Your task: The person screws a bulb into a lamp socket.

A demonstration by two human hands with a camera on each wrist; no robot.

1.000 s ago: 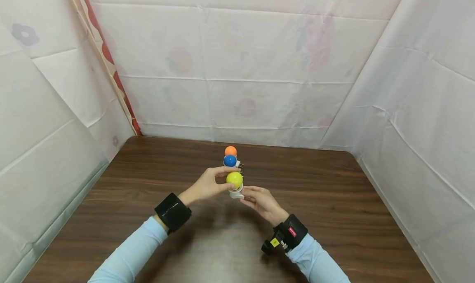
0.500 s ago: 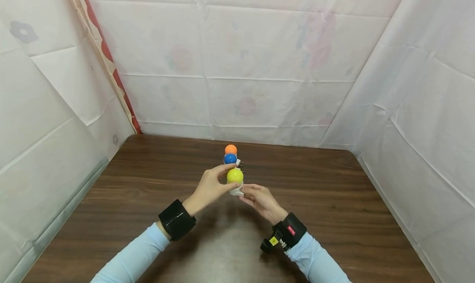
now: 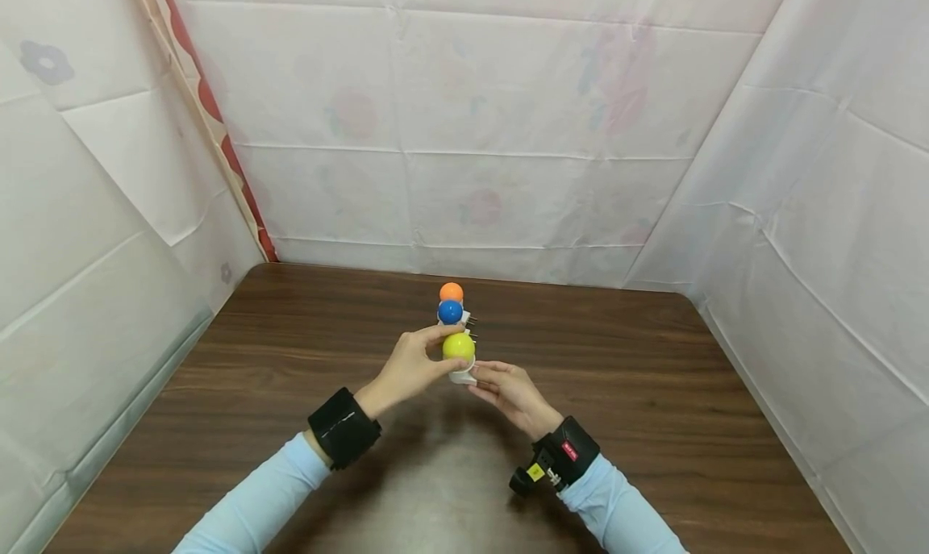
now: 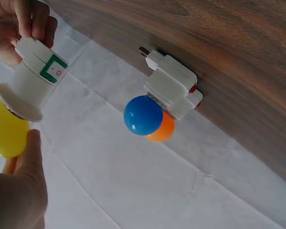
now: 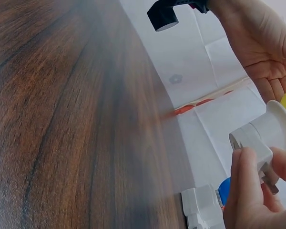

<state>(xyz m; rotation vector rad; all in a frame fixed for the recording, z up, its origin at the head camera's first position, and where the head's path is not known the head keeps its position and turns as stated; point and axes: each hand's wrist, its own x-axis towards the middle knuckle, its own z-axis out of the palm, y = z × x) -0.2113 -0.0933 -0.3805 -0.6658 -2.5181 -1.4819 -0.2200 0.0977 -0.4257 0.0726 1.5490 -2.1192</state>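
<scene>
My left hand [image 3: 411,368] holds a yellow light bulb [image 3: 459,347] between thumb and fingers. The bulb's base sits in the mouth of a white plug-in lamp socket [image 4: 35,76], which has a green-framed rocker switch [image 4: 54,70]. My right hand [image 3: 517,398] pinches the socket's plug end, and in the right wrist view a metal prong [image 5: 269,183] shows by its fingers. Both hands keep bulb and socket above the table. Just beyond them stands a blue bulb [image 4: 143,115] in another white socket [image 4: 174,81], with an orange bulb [image 3: 452,293] behind it.
The dark wood table [image 3: 617,376] spreads around the hands. White cloth [image 3: 508,135] hangs at the back and both sides. A black strap [image 3: 344,427] is on the left wrist, and a black camera mount [image 3: 555,461] on the right.
My left hand has shifted slightly right and its wrist has turned a little around the yellow bulb. The right hand stays nearly still on the socket. The blue and orange bulbs have not moved.
</scene>
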